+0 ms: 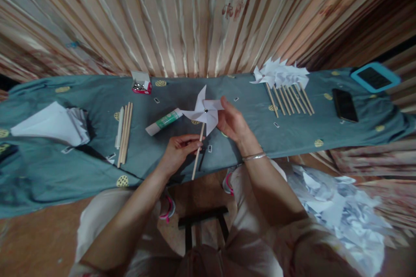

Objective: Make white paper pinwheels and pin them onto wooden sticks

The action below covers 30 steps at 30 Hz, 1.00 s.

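Note:
A white paper pinwheel (211, 117) on a thin wooden stick is held up over the table, with a small dark pin at its centre. My left hand (177, 151) is closed, pinching the stick below the blades. Beside the right-hand blade is my right hand (235, 123), its fingers apart and curved about the blade's edge; some fingertips are hidden behind the paper. Just left of the pinwheel lies a green and white glue stick (165, 121). A small open red and white box (142, 86) with shiny metal pins stands farther back.
Loose wooden sticks (127, 132) and a stack of white paper pieces (52, 125) lie to the left. Several pinwheels (282, 73) rest at back right, near a black phone (345, 104) and a blue-framed tablet (375, 76). A plastic bag of white paper (344, 212) sits below right.

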Motion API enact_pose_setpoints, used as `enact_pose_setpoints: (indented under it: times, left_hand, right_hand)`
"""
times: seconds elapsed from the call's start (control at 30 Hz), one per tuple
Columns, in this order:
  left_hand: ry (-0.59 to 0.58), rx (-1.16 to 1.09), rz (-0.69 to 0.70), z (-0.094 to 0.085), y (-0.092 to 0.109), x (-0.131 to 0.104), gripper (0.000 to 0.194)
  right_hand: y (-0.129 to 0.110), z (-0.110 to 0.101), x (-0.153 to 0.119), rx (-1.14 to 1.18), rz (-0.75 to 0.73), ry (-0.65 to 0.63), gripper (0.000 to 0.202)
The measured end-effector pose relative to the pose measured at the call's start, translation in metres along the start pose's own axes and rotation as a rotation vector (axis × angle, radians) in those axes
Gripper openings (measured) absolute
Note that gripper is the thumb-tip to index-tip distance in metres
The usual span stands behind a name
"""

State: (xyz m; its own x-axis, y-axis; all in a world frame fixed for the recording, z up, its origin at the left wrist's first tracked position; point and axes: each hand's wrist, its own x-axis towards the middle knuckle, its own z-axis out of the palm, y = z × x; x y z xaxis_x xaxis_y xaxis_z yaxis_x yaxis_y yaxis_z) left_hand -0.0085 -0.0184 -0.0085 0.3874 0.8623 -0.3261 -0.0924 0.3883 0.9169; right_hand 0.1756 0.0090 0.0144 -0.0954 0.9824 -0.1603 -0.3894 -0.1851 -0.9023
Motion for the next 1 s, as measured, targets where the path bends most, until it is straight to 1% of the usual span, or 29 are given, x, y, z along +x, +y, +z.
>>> enact_pose_setpoints:
  times: [0.2, 0.4, 0.53, 0.63, 0.83, 1.0]
  left_hand:
    - [0.0, 0.019, -0.006, 0.0, 0.0, 0.0, 0.035]
    - [0.014, -0.003, -0.004, 0.001, 0.002, 0.001, 0.034]
    - [0.028, 0.032, 0.007, 0.002, 0.0, 0.001, 0.037]
    - [0.037, 0.051, 0.027, 0.001, -0.002, 0.002, 0.038]
    - [0.056, 0.037, 0.057, 0.0, -0.004, 0.003, 0.037]
    - [0.081, 0.032, 0.079, -0.001, -0.005, 0.004, 0.038]
  right_hand:
    - [0.004, -0.002, 0.001, 0.016, -0.026, -0.003, 0.054]
    - [0.003, 0.0, 0.001, -0.002, 0.001, -0.005, 0.06]
    - [0.003, 0.002, 0.002, -0.04, -0.001, 0.013, 0.062]
    - [0.005, 0.002, 0.003, -0.021, -0.026, 0.071, 0.056]
    - [0.012, -0.005, 0.006, 0.08, -0.07, 0.238, 0.042]
    - [0.015, -0.011, 0.007, 0.086, -0.073, 0.286, 0.037]
